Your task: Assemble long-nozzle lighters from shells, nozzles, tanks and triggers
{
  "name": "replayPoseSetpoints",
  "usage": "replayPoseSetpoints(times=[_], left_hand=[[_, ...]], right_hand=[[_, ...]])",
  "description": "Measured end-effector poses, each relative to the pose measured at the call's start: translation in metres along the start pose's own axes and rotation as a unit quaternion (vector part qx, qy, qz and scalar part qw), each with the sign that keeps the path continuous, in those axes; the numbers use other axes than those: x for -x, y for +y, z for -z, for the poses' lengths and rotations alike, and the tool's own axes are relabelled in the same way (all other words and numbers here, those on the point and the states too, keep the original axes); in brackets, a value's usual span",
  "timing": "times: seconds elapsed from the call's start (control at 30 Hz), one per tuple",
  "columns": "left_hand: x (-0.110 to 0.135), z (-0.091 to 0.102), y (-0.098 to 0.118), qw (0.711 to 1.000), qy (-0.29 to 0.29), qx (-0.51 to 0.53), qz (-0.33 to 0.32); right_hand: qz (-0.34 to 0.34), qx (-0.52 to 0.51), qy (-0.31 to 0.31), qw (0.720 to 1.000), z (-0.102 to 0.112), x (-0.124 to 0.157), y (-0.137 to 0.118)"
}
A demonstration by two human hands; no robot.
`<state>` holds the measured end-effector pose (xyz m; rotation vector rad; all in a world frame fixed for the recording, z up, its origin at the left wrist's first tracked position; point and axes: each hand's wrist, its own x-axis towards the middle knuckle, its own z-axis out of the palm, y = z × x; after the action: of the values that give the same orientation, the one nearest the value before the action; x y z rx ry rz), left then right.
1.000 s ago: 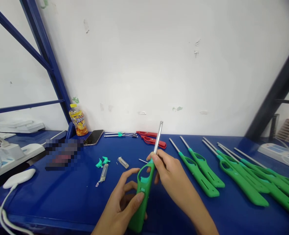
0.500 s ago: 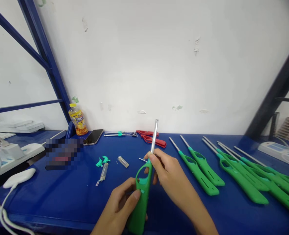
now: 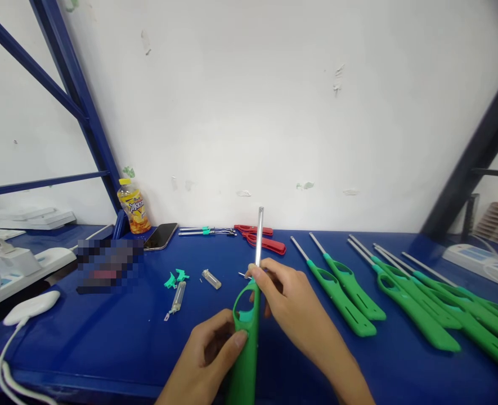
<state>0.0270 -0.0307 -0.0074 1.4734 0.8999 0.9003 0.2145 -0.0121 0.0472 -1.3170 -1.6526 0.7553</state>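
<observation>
A green utility lighter [image 3: 249, 337] with a silver tube stands nearly upright between my two hands above the blue table. My left hand [image 3: 215, 349] is closed around its body, thumb pressed just below the turquoise trigger. At the neck, where tube meets handle, my right hand [image 3: 285, 292] pinches it between thumb and fingers. Left of the hands lie turquoise triggers [image 3: 176, 278], a clear fuel tank with a metal tab [image 3: 178, 298] and another clear tank [image 3: 211, 279]. A small metal piece [image 3: 244, 275] lies partly behind the right hand.
Several green lighters [image 3: 344, 295] lie in a row at the right. Red lighter shells [image 3: 265, 243] and metal tubes [image 3: 206, 231] rest along the wall. A phone [image 3: 161, 236], a drink bottle [image 3: 134, 207] and a power strip [image 3: 57, 259] with white cables occupy the left side.
The lighter's tube tip has swung a little left, and the lighter has turned slightly in my hands. Both hands keep their grip.
</observation>
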Motion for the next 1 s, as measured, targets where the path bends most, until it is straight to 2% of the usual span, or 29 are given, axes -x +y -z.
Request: replayPoseSetpoints(times=[0.17,0.3,0.37,0.43,0.5,0.57,0.67,0.77,1.0], left_hand=[[-0.001,0.000,0.002,1.000,-0.012,0.011,-0.001],[0.000,0.003,-0.008,1.000,-0.011,-0.002,0.014],[0.000,0.004,-0.015,1.000,-0.013,0.018,0.021],[0.000,0.005,-0.021,0.999,-0.017,0.041,0.020],[-0.001,0.005,-0.024,0.999,-0.018,0.047,0.016],[-0.002,0.005,-0.025,0.999,-0.018,0.045,0.010],[-0.002,0.003,-0.023,0.999,-0.017,0.047,0.004],[0.000,0.000,-0.016,0.999,-0.002,0.053,0.007],[0.001,-0.002,-0.012,0.999,-0.002,0.050,0.023]], right_hand=[[-0.012,0.010,-0.057,0.998,0.003,0.005,0.000],[-0.022,-0.011,-0.081,0.996,0.013,0.007,0.001],[-0.025,-0.004,-0.059,0.998,0.025,0.005,0.008],[-0.040,0.034,-0.008,0.999,0.042,0.003,0.021],[-0.065,0.115,0.028,0.991,0.063,0.003,0.039],[-0.114,0.204,0.071,0.970,0.082,0.004,0.056],[-0.142,0.248,0.066,0.956,0.101,0.007,0.070],[-0.155,0.278,0.049,0.947,0.102,0.006,0.072],[-0.165,0.332,0.073,0.926,0.083,-0.001,0.083]])
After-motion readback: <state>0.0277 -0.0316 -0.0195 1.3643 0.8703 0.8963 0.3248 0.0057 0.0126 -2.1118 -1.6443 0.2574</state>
